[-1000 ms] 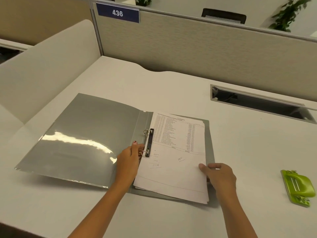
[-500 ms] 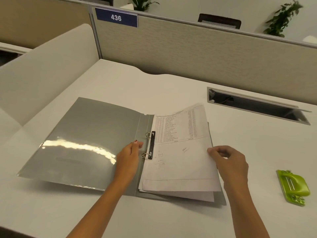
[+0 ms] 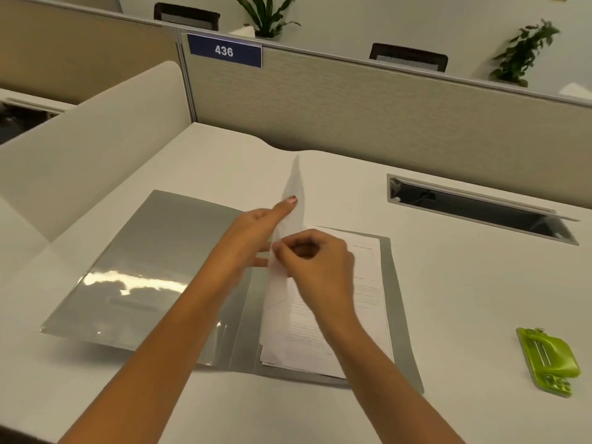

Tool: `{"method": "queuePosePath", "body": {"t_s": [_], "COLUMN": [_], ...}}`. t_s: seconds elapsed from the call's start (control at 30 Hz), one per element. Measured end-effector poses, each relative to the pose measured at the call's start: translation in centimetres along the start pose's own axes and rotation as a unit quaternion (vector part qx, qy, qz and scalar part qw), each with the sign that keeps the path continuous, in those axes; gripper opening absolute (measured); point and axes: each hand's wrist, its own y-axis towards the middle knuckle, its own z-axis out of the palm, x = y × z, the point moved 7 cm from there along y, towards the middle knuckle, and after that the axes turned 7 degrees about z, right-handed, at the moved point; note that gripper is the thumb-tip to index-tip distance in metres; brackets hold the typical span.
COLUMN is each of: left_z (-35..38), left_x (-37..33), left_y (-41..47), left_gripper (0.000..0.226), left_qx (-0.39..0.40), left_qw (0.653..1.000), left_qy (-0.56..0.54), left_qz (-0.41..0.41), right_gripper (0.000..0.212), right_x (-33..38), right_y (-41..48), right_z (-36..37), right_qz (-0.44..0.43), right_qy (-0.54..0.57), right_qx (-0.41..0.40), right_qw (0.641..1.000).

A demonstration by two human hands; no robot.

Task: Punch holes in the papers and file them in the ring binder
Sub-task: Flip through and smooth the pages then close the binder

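A grey ring binder (image 3: 147,261) lies open on the desk, its glossy cover spread to the left. A stack of printed papers (image 3: 346,322) rests on its right half. The top sheet (image 3: 293,193) stands nearly upright over the spine, seen edge-on. My right hand (image 3: 315,261) pinches that sheet near its lower part. My left hand (image 3: 253,232) lies flat against the sheet's left face, fingers extended. The binder rings are hidden behind my hands. A green hole punch (image 3: 547,360) sits on the desk at the far right, apart from both hands.
Beige partition walls (image 3: 352,107) with a blue "436" sign (image 3: 224,51) close off the back, and a low white divider (image 3: 89,139) stands at the left. A recessed cable slot (image 3: 480,208) opens in the desk (image 3: 464,283) behind the binder.
My right hand has lifted the top sheet from flat to nearly upright and swung it toward the spine. My left hand left the ring area and now braces the raised sheet.
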Motion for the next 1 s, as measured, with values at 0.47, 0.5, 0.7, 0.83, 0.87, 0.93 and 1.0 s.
{"method": "queuePosePath", "body": {"t_s": [0.47,0.5,0.7,0.83,0.87,0.93,1.0], "left_z": [-7.7,-8.3,-10.7,-11.1,-11.1,-11.1,-11.0], "left_x": [5.5,5.8,6.8,7.5,7.6,7.7,7.6], "left_y": [2.8,2.9,3.4,3.7,3.7,3.8,3.7], "left_gripper": [0.019,0.022,0.025,0.024,0.024,0.024,0.021], "left_qx": [-0.080,-0.084,-0.082,-0.081,-0.082,-0.082,-0.081], "left_qw": [0.985,0.984,0.979,0.979,0.979,0.979,0.981], "left_qy": [0.125,0.125,0.128,0.133,0.133,0.127,0.120], "left_qz": [-0.090,-0.098,-0.135,-0.133,-0.133,-0.133,-0.130], "right_gripper": [0.017,0.019,0.084,0.078,0.073,0.055,0.042], "right_x": [-10.2,-11.6,-16.2,-17.0,-17.2,-17.2,-17.1], "right_y": [0.1,0.3,0.5,1.2,1.3,1.6,1.6], "right_z": [-4.4,-5.3,-7.9,-9.0,-9.3,-9.7,-10.4], "right_qz": [0.113,0.137,0.326,0.374,0.375,0.349,0.322], "right_qy": [-0.093,-0.143,-0.429,-0.388,-0.371,-0.332,-0.297], "right_qx": [-0.131,-0.147,-0.123,-0.123,-0.119,-0.115,-0.128], "right_qw": [0.981,0.969,0.833,0.833,0.841,0.869,0.890]}}
